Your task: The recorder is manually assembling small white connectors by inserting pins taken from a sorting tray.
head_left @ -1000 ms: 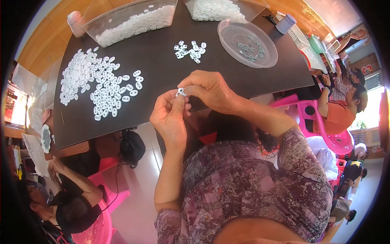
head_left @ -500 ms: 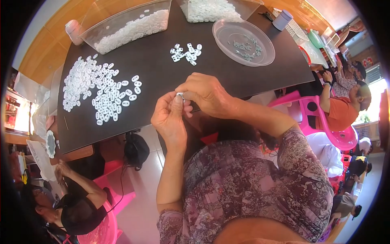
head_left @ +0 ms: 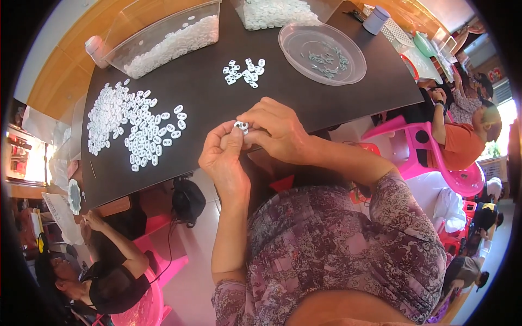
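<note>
A small white plastic piece with dark holes (head_left: 241, 126) is pinched between both hands, just above the table's near edge. My left hand (head_left: 224, 155) grips it between thumb and fingers. My right hand (head_left: 280, 130) closes on it from the other side, its fingertips pressed together there. Beyond the hands lies a small group of similar white pieces with dark holes (head_left: 244, 73). To the left spreads a large pile of white oval pieces (head_left: 144, 136). A round clear plastic tray (head_left: 356, 62) at the back right holds small grey-green bits.
Clear bins (head_left: 220, 22) of white pieces stand along the far side of the dark table (head_left: 209, 98). A lidded cup (head_left: 376, 20) stands at the back right, and a pink-white bottle (head_left: 97, 50) at the back left. Other people sit on pink chairs (head_left: 410, 146) at both sides.
The white piece has turned so its holes face up, and my right fingers have shifted around it. The whole view has also moved slightly.
</note>
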### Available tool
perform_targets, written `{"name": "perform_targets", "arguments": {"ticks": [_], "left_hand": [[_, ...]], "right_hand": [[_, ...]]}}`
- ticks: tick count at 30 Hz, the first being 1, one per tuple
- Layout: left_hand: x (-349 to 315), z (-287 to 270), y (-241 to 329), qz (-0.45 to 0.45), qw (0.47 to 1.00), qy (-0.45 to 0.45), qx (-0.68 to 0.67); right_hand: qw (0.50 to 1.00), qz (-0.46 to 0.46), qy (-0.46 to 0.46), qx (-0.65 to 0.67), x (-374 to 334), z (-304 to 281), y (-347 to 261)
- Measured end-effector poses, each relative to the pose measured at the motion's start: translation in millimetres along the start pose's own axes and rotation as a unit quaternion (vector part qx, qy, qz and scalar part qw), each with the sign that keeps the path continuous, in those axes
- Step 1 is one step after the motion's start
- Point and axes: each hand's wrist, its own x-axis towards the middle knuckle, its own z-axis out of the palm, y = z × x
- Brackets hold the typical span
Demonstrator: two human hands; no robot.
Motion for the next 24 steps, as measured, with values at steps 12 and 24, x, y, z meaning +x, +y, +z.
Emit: {"name": "perform_targets", "arguments": {"ticks": [12,24], "left_hand": [[-6.9,3.5,-6.4,0.093,0.995,-0.03,0.036],[-8.6,-2.4,-21.9,0.149,0.987,-0.052,-0.024]], "right_hand": [[0.997,0.041,-0.007,0.067,-4.2,-8.5,0.5],[0.992,0.075,0.005,0.097,-6.8,-7.4,-11.9]]}}
